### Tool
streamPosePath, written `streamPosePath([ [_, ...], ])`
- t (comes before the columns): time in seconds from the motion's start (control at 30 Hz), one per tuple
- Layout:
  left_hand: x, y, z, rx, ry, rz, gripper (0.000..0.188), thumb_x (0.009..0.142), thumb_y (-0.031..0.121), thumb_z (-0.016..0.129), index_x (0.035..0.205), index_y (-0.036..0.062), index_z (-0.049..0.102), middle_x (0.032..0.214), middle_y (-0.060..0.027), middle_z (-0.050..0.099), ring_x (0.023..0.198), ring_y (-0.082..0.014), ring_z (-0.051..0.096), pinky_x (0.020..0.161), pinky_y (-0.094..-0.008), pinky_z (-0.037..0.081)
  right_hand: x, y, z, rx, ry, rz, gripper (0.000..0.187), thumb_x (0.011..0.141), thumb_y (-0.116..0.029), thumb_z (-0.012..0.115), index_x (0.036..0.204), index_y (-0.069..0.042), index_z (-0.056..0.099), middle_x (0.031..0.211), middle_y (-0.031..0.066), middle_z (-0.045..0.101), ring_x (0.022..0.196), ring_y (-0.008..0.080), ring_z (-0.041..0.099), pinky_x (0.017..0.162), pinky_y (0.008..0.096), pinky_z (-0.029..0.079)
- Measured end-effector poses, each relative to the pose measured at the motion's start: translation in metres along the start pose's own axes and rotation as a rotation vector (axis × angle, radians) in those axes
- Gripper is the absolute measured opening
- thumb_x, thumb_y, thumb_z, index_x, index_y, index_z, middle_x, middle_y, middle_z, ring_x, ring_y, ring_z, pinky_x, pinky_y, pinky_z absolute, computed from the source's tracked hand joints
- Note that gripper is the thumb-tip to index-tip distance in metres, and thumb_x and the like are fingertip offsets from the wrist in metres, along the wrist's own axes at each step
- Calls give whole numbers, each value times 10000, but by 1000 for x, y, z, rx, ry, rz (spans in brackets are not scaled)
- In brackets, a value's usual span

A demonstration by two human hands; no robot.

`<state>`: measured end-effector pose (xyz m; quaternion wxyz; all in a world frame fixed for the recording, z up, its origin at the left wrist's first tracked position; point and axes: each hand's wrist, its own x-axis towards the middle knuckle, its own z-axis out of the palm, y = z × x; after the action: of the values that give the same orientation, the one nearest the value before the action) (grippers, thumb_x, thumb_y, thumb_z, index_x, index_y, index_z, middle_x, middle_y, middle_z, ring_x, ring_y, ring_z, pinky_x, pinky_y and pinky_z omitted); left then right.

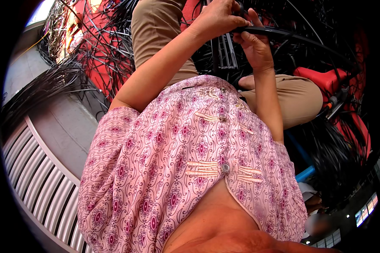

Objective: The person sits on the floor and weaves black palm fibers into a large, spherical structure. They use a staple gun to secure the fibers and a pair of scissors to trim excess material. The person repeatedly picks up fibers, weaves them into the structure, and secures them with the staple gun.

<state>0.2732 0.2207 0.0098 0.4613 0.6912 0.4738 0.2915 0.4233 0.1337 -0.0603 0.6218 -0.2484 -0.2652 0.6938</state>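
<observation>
A long, narrow black strip runs between my hands and off to the right. With thumb and fingers, my left hand pinches it at the top of the view. Close beside it, my right hand is bent round the same strip, its thumb pressed against the underside. The strip's far left end is hidden by my fingers. Below the hands, between my knees, lies a bundle of straight grey-black strips.
Tangled black strips cover a red surface to the left. A slatted metal bench stands at lower left. Near my right knee are a red plastic piece and dark strips. A blue bar and another person appear at lower right.
</observation>
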Motion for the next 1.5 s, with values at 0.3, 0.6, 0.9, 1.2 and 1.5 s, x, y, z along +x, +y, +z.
streamPosePath([
  [0.3,-4,-6,-4,173,-3,274,296,742,185,771,910,53,566,813,-115,599,860,-301,589,757,-416,428,8,-5,1,-32,74,64,548,844,-3,605,1381,-3,497,1219,97,619,993,181,649,851,310,549],
  [0.6,-9,2,0,225,35,357,166,798,165,713,892,91,598,807,-77,634,832,-276,596,811,-387,372,8,-10,-12,-460,66,121,379,848,-120,698,1208,-24,631,1034,21,645,901,109,596,778,230,465],
  [0.9,-22,-11,-13,172,-81,470,333,787,113,749,1100,93,637,1027,-62,664,966,-234,626,866,-335,452,0,-10,6,-483,237,139,169,888,-228,737,1002,-107,709,750,-77,570,595,-3,402,516,177,280],
  [1.2,-26,-31,0,270,9,552,433,754,92,748,1159,118,597,1068,-48,660,1043,-251,614,931,-384,413,-9,-26,29,-737,347,193,153,916,-240,706,954,-96,743,671,-76,553,547,4,397,487,181,261],
  [1.5,-30,-17,-5,579,16,686,341,819,160,692,1158,151,653,1106,-24,675,1096,-210,606,1012,-388,361,-22,-15,33,-882,444,161,164,943,-194,672,983,-52,742,682,-67,581,566,14,449,507,183,331],
])
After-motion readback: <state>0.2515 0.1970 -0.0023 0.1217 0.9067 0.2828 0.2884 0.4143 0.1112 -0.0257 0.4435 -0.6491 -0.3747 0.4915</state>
